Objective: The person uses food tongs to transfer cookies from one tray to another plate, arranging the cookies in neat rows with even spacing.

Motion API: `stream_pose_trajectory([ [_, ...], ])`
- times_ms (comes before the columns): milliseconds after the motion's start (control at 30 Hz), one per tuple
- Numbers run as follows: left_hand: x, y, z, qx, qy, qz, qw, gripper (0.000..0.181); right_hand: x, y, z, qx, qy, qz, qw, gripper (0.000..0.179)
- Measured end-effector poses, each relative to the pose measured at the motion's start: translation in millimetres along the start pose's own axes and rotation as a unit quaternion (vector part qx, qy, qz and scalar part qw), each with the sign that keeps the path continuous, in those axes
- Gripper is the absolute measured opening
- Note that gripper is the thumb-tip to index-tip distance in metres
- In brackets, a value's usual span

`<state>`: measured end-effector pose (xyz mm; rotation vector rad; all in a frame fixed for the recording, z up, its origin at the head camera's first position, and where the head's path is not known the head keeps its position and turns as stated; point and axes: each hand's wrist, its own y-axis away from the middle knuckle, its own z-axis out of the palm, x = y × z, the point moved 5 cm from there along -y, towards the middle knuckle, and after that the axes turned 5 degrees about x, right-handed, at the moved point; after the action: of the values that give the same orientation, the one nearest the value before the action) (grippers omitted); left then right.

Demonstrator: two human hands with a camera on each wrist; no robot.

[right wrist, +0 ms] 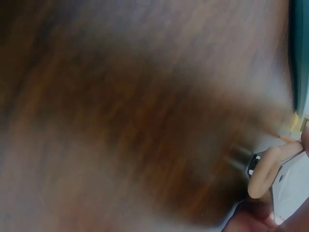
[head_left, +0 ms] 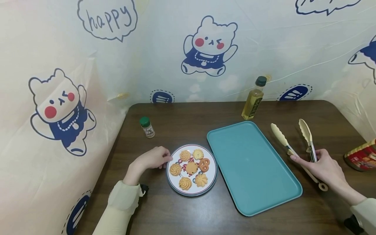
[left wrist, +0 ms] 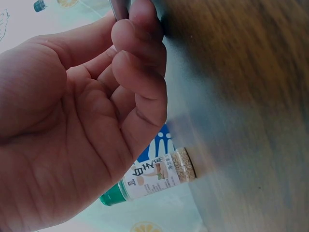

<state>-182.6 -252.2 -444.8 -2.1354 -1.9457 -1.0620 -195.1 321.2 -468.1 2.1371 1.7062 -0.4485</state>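
A white plate [head_left: 171, 178] with a dark rim holds several butter cookies [head_left: 191, 168] near the table's front. My left hand [head_left: 164, 160] lies at the plate's left edge, fingers curled. In the left wrist view its thumb and fingertips [left wrist: 140, 29] pinch the plate rim [left wrist: 120, 7]. Cream-tipped metal tongs [head_left: 280, 135] lie on the table right of a teal tray [head_left: 252, 166]. My right hand [head_left: 306, 160] lies over the tongs' two arms and grips them, index finger along the left arm. The right wrist view is blurred and shows one cream tong arm [right wrist: 270, 164].
A small green-capped spice jar [head_left: 147, 127] stands behind my left hand, also seen as the jar [left wrist: 154, 176]. An oil bottle [head_left: 254, 98] stands behind the tray. A red packet [head_left: 362, 156] lies at the right edge. Cartoon-print sheets wall the dark wooden table [head_left: 188, 120].
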Motion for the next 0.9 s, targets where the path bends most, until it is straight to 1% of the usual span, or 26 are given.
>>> stream_pose_trajectory([
  [133,0.9,0.8,-0.5,0.0,0.001,0.001,1.0,0.012,0.9,0.3,2.3,0.009,-0.008,-0.01,0.9999,0.091],
  [267,1.2,1.1,-0.7,-0.001,0.003,0.001,1.0,0.011,1.6,1.1,3.2,0.008,-0.009,-0.011,0.9999,0.092],
  [433,1.0,0.3,-0.5,-0.002,0.005,0.001,1.0,0.012,1.9,3.7,0.5,0.004,-0.014,-0.005,0.9999,0.097],
  [767,1.8,-1.5,-0.3,0.0,0.004,0.01,0.9999,0.012,3.6,8.6,-3.6,0.016,-0.019,-0.012,0.9996,0.093],
  [833,1.4,-1.3,-1.4,0.003,0.003,0.012,0.9999,0.011,3.1,9.3,-4.4,0.027,-0.014,-0.012,0.9995,0.094],
  [900,0.6,-1.0,-3.2,0.01,0.005,0.011,0.9999,0.012,1.2,9.6,-6.4,0.049,-0.004,-0.01,0.9987,0.096],
])
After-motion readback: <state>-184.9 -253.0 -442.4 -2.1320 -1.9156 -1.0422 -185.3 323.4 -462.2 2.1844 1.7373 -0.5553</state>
